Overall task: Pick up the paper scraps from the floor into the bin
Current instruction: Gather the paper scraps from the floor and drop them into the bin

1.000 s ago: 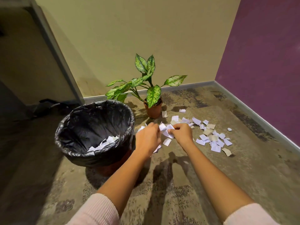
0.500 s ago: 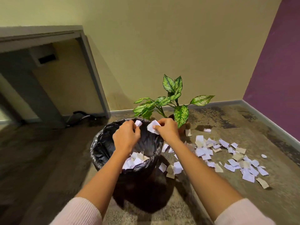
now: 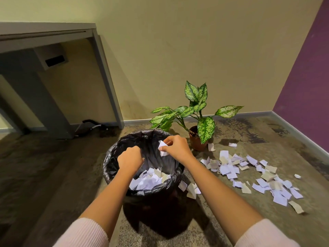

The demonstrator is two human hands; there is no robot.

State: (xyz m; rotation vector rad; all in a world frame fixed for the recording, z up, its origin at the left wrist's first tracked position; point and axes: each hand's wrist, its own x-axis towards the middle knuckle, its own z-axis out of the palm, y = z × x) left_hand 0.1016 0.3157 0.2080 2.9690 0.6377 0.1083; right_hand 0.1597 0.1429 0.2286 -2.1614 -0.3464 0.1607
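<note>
A bin (image 3: 114, 154) lined with a black bag stands on the floor in front of me, with white and beige scraps (image 3: 149, 180) piled inside. My right hand (image 3: 178, 148) hovers over the bin's far right rim and pinches a white paper scrap (image 3: 162, 148) between thumb and fingers. My left hand (image 3: 130, 158) hangs over the bin's left half with its fingers curled downward; no paper shows in it. Several more paper scraps (image 3: 229, 169) lie scattered on the floor to the right of the bin, and a few (image 3: 191, 190) lie against its base.
A potted plant (image 3: 197, 111) in a brown pot (image 3: 195, 142) stands just behind the bin to the right. A grey desk (image 3: 53, 34) fills the left, with a dark cable (image 3: 89, 124) on the floor under it. A purple wall (image 3: 306, 86) bounds the right side.
Both hands rose from the scraps on the floor and swung left over the bin. The scrap seen atop my left hand half a second ago no longer shows.
</note>
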